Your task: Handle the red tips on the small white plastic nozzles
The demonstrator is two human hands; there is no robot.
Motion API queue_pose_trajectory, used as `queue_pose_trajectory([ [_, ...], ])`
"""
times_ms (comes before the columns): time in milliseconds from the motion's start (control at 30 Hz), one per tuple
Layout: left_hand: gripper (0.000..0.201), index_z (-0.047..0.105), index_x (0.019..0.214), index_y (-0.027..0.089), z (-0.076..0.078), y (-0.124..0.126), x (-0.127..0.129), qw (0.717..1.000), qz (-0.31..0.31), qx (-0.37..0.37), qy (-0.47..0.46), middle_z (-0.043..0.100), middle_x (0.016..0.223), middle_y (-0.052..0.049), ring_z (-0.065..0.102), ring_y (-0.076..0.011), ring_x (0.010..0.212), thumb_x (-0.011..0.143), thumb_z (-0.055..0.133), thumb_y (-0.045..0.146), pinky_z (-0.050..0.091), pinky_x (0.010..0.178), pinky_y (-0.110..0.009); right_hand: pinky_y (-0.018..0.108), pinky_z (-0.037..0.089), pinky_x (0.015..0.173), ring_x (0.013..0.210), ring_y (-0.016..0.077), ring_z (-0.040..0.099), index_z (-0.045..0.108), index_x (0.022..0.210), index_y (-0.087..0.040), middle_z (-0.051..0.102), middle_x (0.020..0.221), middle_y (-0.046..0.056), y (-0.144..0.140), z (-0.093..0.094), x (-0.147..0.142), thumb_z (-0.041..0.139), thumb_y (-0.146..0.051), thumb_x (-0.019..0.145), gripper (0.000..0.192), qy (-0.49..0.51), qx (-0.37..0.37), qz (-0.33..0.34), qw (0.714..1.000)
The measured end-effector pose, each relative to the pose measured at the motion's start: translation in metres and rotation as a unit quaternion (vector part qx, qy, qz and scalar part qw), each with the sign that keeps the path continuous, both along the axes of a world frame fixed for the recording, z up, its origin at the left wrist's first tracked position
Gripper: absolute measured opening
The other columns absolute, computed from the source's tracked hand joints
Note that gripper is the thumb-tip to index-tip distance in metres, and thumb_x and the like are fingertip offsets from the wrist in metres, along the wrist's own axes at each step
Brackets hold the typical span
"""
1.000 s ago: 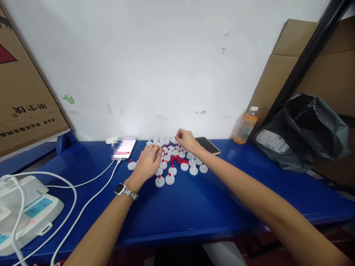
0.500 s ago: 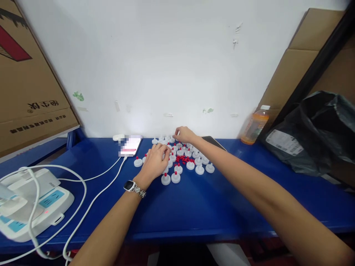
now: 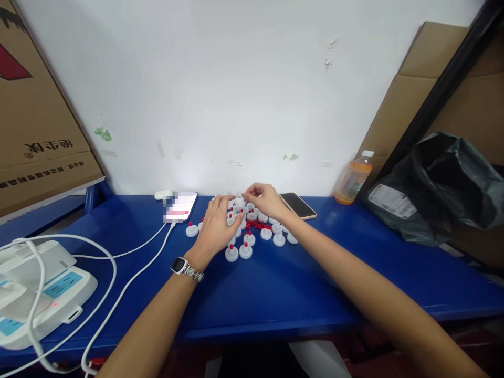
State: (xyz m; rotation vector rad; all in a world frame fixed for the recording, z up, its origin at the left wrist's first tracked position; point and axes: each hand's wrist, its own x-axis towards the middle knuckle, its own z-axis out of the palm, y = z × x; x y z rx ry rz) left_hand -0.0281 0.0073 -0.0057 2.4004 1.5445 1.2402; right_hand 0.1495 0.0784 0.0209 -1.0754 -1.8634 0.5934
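Many white round nozzle caps (image 3: 246, 251) stand in a cluster on the table, several of them with small red tips. Loose red tips (image 3: 258, 224) lie in a pile among them. My left hand (image 3: 218, 223) is spread over the left side of the cluster, thumb and fingers apart, hiding the caps beneath. At the back of the cluster, the fingers of my right hand (image 3: 265, 202) are pinched together at a white nozzle cap (image 3: 238, 202). Its lower part is hard to make out among the others.
On the blue table (image 3: 271, 294), a charging phone (image 3: 181, 206) lies left of the caps and a dark phone (image 3: 298, 205) to the right. A power strip (image 3: 59, 299) with looping white cables sits at left. An orange drink bottle (image 3: 353, 178) and black plastic bag (image 3: 433, 184) stand right.
My right hand has moved a little left and nearer my left hand, uncovering the dark phone. My left hand has spread its thumb and fingers wider. The view has shifted slightly.
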Motion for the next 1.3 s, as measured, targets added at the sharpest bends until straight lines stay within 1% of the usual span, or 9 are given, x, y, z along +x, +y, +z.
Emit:
queue_pose_trajectory([
  [167,0.034,0.055,0.123,0.023,-0.001,0.001,0.004,0.994,-0.089,-0.057,-0.02,0.065,0.118,-0.007,0.059,-0.025,0.108,0.098,0.045,0.043,0.046,0.093,-0.041,0.027,0.045,0.066,0.07,0.0159,0.063,0.066,0.084,-0.017,0.07,0.074,0.003,-0.044,-0.013,0.01,0.061,-0.041,0.087,0.026,0.092,-0.037,0.044,0.994],
  [300,0.036,0.055,0.123,0.021,0.001,0.0,0.005,0.993,-0.094,-0.062,-0.044,0.063,0.123,-0.008,0.057,-0.0234,0.114,0.101,0.038,0.043,0.044,0.101,-0.039,0.032,0.039,0.077,0.075,0.0167,0.059,0.068,0.081,-0.019,0.07,0.077,0.003,-0.051,-0.018,0.024,0.053,-0.031,0.093,0.023,-0.079,0.033,0.021,0.996],
  [467,0.04,0.054,0.127,0.021,0.005,-0.003,0.004,0.992,-0.079,-0.08,-0.053,0.061,0.129,-0.007,0.053,-0.0224,0.121,0.103,0.029,0.041,0.039,0.108,-0.04,0.039,0.026,0.088,0.095,0.0231,0.051,0.074,0.086,-0.024,0.068,0.084,0.003,-0.051,-0.021,0.032,0.069,-0.033,0.084,0.01,-0.307,0.073,0.054,0.947],
  [600,0.039,0.054,0.126,0.021,0.002,-0.002,0.005,0.992,-0.089,-0.079,-0.05,0.061,0.128,-0.007,0.053,-0.0216,0.121,0.103,0.03,0.042,0.039,0.108,-0.039,0.038,0.024,0.086,0.093,0.0229,0.048,0.074,0.089,-0.024,0.068,0.084,0.004,-0.05,-0.025,0.029,0.069,-0.04,0.086,0.017,-0.331,0.055,0.076,0.939],
  [767,0.039,0.054,0.125,0.021,-0.001,-0.001,0.005,0.992,-0.097,-0.074,-0.043,0.061,0.127,-0.008,0.052,-0.0225,0.122,0.103,0.03,0.043,0.039,0.108,-0.041,0.039,0.026,0.087,0.095,0.0232,0.049,0.07,0.084,-0.021,0.07,0.086,0.004,-0.05,-0.028,0.026,0.065,-0.03,0.088,0.011,-0.319,0.075,0.08,0.941],
  [867,0.041,0.054,0.126,0.021,0.0,-0.002,0.006,0.99,-0.099,-0.083,-0.053,0.06,0.129,-0.008,0.051,-0.022,0.124,0.103,0.029,0.044,0.038,0.109,-0.04,0.04,0.03,0.089,0.093,0.0224,0.053,0.067,0.082,-0.019,0.07,0.085,0.004,-0.05,-0.027,0.027,0.063,-0.024,0.087,0.008,-0.262,0.086,0.056,0.959],
  [1000,0.041,0.053,0.126,0.021,0.002,-0.003,0.007,0.988,-0.105,-0.096,-0.066,0.059,0.13,-0.008,0.05,-0.0217,0.126,0.104,0.028,0.045,0.036,0.11,-0.039,0.033,0.044,0.075,0.076,0.0172,0.061,0.063,0.084,-0.019,0.07,0.08,0.003,-0.048,-0.024,0.028,0.062,-0.027,0.086,0.008,-0.035,0.01,0.069,0.997],
  [1133,0.042,0.053,0.124,0.021,0.004,-0.005,0.008,0.986,-0.109,-0.106,-0.074,0.061,0.127,-0.007,0.052,-0.0221,0.123,0.104,0.027,0.046,0.037,0.108,-0.04,0.029,0.047,0.064,0.067,0.0159,0.064,0.06,0.081,-0.019,0.068,0.073,0.002,-0.046,-0.025,0.023,0.073,-0.041,0.078,0.026,0.179,-0.076,0.101,0.976],
  [1300,0.043,0.053,0.125,0.022,0.007,-0.01,0.011,0.982,-0.114,-0.119,-0.091,0.062,0.124,-0.007,0.055,-0.0231,0.117,0.104,0.026,0.047,0.04,0.103,-0.04,0.025,0.039,0.053,0.051,0.0098,0.051,0.06,0.075,-0.018,0.064,0.061,-0.001,-0.049,-0.025,0.014,0.08,-0.05,0.069,0.038,0.273,-0.125,0.116,0.947],
])
